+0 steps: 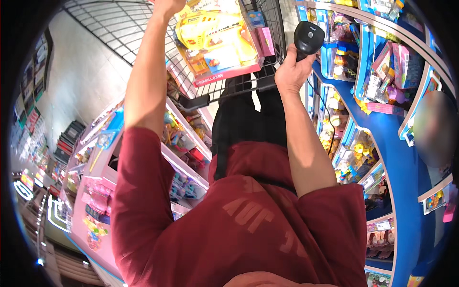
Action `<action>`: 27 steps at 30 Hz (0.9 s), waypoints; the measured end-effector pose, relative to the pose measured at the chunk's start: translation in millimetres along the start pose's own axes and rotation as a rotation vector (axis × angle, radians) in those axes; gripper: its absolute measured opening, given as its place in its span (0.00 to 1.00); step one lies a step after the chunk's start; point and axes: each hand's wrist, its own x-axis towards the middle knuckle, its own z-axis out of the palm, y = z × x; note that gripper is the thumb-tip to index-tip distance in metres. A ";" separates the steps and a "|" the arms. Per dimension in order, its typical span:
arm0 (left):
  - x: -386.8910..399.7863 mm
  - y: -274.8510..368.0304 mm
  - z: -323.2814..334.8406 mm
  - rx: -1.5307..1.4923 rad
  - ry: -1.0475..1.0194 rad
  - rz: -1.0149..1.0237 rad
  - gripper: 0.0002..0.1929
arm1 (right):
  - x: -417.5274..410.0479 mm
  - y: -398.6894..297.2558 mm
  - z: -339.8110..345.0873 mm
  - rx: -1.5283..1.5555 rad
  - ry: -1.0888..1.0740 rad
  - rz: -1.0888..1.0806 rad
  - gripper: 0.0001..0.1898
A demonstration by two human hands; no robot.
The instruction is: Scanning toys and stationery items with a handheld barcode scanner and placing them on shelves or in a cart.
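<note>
My right hand grips the handle of a black handheld barcode scanner, its head pointing away from me. A thin dark cable hangs below that wrist. My left hand reaches to the top edge of the picture; its fingers are cut off, so what it touches cannot be seen. Beside it, a yellow boxed toy with a clear window and red base strip rests in a black wire shopping cart. A small pink box stands right of the toy box.
Blue shelving with bagged and boxed toys curves along my right. On my left is a pink display unit with small toys in bins. The grey tiled floor shows beyond the cart. Far left stand stacked dark crates.
</note>
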 end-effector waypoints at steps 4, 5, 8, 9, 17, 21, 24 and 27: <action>61.4 -1.8 54.6 -0.246 -0.274 -0.340 0.22 | 5.7 8.7 -2.3 -0.006 0.019 0.010 0.20; 70.3 -30.4 70.1 -0.182 -0.175 -0.353 0.26 | 3.9 5.7 1.2 0.035 -0.004 0.011 0.19; 83.5 -67.6 98.1 0.047 -0.068 -0.255 0.30 | 1.7 -0.3 1.7 0.063 -0.005 0.009 0.17; 94.5 -53.8 100.2 0.054 -0.119 -0.251 0.29 | 3.3 3.7 -1.3 0.083 -0.007 0.020 0.17; 115.7 -48.2 80.1 0.204 -0.370 -0.328 0.26 | 1.0 14.2 5.8 0.076 0.009 -0.065 0.15; 100.2 -23.7 57.2 0.349 -0.343 -0.225 0.27 | 4.0 19.9 0.2 -0.056 0.046 -0.048 0.17; 83.8 -52.0 32.6 0.334 -0.264 -0.177 0.19 | 0.5 8.3 1.2 -0.064 0.027 -0.022 0.20; 66.5 -38.3 -21.2 0.245 -0.218 -0.024 0.14 | 1.9 4.1 0.7 -0.048 0.038 -0.038 0.22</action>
